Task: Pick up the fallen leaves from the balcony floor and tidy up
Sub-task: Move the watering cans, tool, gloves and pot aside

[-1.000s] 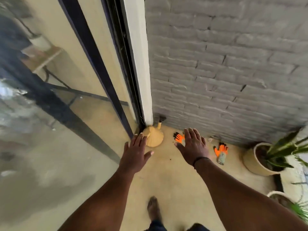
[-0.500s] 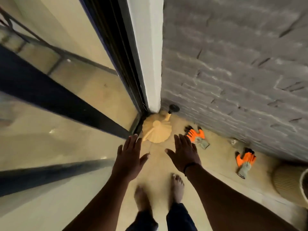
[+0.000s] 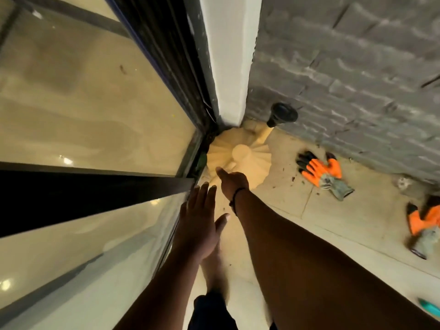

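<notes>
The task's thing, the fallen leaves, shows only as small dark debris [image 3: 300,173] scattered on the balcony floor [image 3: 357,225], at about 2 o'clock from the right hand. Such bits are judged light, dry and brittle: pinch them singly or sweep them into a pile; do not squeeze.

The right hand [image 3: 232,182] reaches toward 12 o'clock, fingers extended over a cream pleated object [image 3: 247,160] in the corner; contact cannot be confirmed. It holds nothing visible. The left hand [image 3: 198,222] hovers beside the glass door [image 3: 95,110], fingers spread wide, empty.

An orange work glove [image 3: 321,171] lies at 2 o'clock among the debris; a second glove [image 3: 422,225] lies at 3 o'clock. A black fitting [image 3: 282,114] stands against the grey brick wall [image 3: 345,67]. The pleated object blocks the corner and may conceal leaves.
</notes>
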